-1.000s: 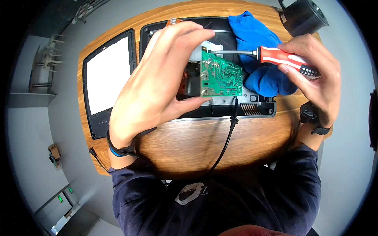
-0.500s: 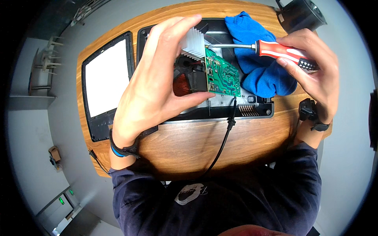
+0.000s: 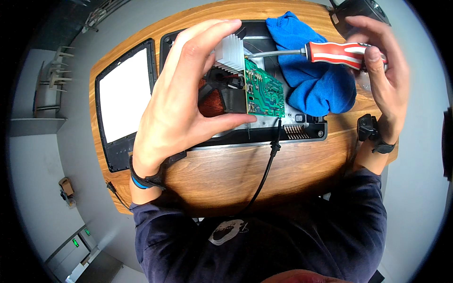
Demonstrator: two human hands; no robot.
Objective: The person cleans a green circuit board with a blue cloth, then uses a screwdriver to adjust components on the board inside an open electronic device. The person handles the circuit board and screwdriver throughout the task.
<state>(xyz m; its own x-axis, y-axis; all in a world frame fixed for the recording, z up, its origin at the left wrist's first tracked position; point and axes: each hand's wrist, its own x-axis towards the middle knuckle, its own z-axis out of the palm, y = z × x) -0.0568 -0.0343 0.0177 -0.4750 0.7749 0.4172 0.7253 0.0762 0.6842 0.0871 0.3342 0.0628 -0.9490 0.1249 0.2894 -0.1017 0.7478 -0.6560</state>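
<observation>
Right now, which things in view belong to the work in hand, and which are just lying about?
In the work: circuit board, heat sink, screwdriver, black casing, black cord.

Apparently lying about: blue cloth, black container, black-framed white panel (possibly a removed part).

Dressed in a dark navy top [image 3: 306, 240] with sleeves [image 3: 158, 231] reaching the forearms and a pale, rounded print [image 3: 224, 232] across the front; circled at the left wrist by a blue-edged black band [image 3: 150, 181], at the right by a black strap [image 3: 385, 148] with a boxy device [image 3: 365, 128].
</observation>
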